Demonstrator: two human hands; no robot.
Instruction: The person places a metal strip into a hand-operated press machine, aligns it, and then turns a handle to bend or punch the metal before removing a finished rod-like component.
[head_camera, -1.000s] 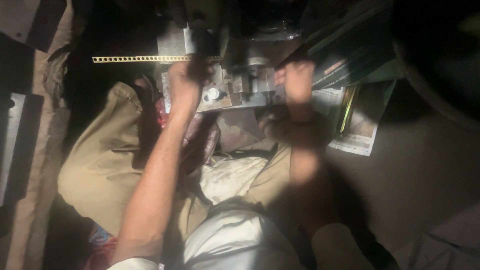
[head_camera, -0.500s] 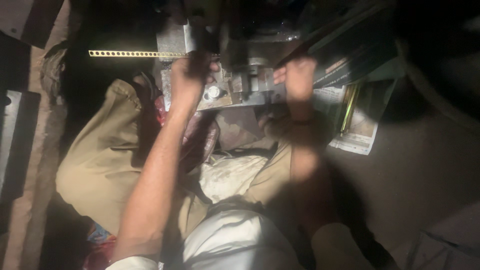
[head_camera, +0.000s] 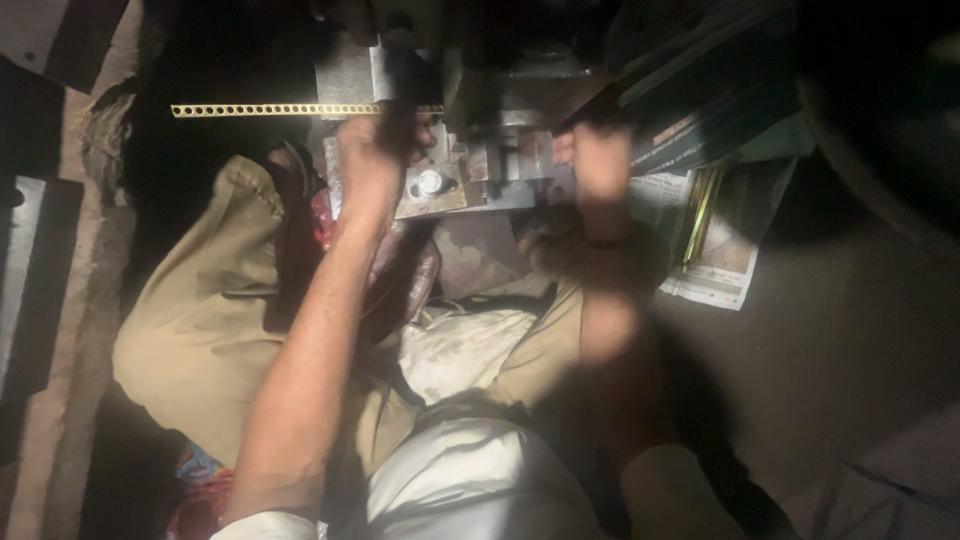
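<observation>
A person sits on the floor (head_camera: 850, 330) in dim light, knees apart in khaki trousers (head_camera: 210, 320), with a small metal press machine (head_camera: 480, 165) at the far side of the lap, lit brighter than everything around it. The left hand (head_camera: 372, 160) rests on the left part of the machine, its fingers curled over the spot where a long, thin brass strip (head_camera: 270, 110) punched with a row of small round holes enters; the fingers look closed on or against the strip, though motion blur makes the exact grip hard to tell. The strip runs level out to the left from the machine, over dark ground. Just right of that hand a round silver bolt head (head_camera: 429, 182) shows on the grey front plate. The right hand (head_camera: 598, 160) lies against the right end of the machine block, fingers bent and close together, touching the metal; whether they grasp anything cannot be told. Further right, folded newspaper (head_camera: 725, 250) lies on the floor beside the machine, with dark flat bars (head_camera: 700, 90) slanting above it. A white cloth (head_camera: 460, 350) lies in the lap between the thighs, and a red rag (head_camera: 320, 215) shows near the left knee
</observation>
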